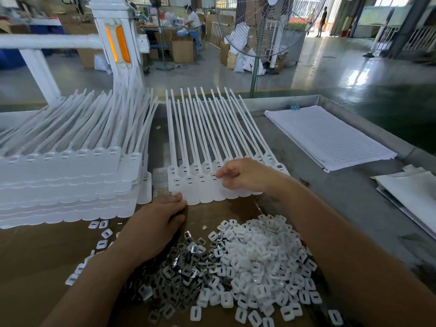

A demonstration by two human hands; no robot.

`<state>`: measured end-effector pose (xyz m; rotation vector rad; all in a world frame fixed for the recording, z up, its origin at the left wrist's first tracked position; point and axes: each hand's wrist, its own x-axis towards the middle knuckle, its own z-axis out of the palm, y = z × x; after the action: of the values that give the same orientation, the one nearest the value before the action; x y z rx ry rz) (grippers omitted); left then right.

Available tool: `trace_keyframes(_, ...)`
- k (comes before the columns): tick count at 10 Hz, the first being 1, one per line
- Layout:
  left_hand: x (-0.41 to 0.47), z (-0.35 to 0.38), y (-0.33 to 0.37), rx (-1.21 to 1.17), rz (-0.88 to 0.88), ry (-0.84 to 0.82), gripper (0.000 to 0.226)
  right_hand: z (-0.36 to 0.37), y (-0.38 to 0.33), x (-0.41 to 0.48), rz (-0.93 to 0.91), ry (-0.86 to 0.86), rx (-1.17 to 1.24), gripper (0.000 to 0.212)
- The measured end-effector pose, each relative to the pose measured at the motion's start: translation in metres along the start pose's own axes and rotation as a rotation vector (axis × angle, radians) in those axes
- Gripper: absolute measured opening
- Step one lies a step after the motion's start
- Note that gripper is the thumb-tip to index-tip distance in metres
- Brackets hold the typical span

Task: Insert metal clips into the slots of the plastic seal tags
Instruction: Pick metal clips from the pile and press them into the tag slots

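White seal tags (pixel 205 197), left hand (pixel 155 223) touching near edge, right hand (pixel 247 175) perhaps pinching

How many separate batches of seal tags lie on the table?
2: a tall stack at the left; a flatter batch at the centre. More may lie out of view.

A wide workshop hall has a glossy grey-green concrete floor (pixel 330 74) that mirrors daylight from an open doorway (pixel 317 17) at the far right. A tall standing fan (pixel 264 29) on a green pole rises in the middle, with cardboard boxes (pixel 182 49) and white sacks (pixel 245 62) near it. At the left stands a white post (pixel 118 38) with orange reflectors, and white railings (pixel 417 40) line the right side.
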<state>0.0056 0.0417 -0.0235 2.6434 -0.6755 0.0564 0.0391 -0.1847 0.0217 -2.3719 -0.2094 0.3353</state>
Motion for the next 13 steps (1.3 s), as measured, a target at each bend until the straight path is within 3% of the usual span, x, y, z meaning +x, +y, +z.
trace_keyframes(4,0.003,0.002,-0.001,0.014,-0.026,-0.009,0.042,0.005,0.005,-0.034,-0.059,-0.167,-0.106,0.009)
trace_keyframes(10,0.003,0.001,0.001,0.013,-0.037,-0.017,0.043,0.009,0.000,-0.035,-0.003,-0.196,-0.187,0.028)
trace_keyframes(13,0.003,0.000,0.000,0.006,-0.037,-0.018,0.042,0.007,0.005,-0.032,-0.021,-0.210,-0.216,0.026)
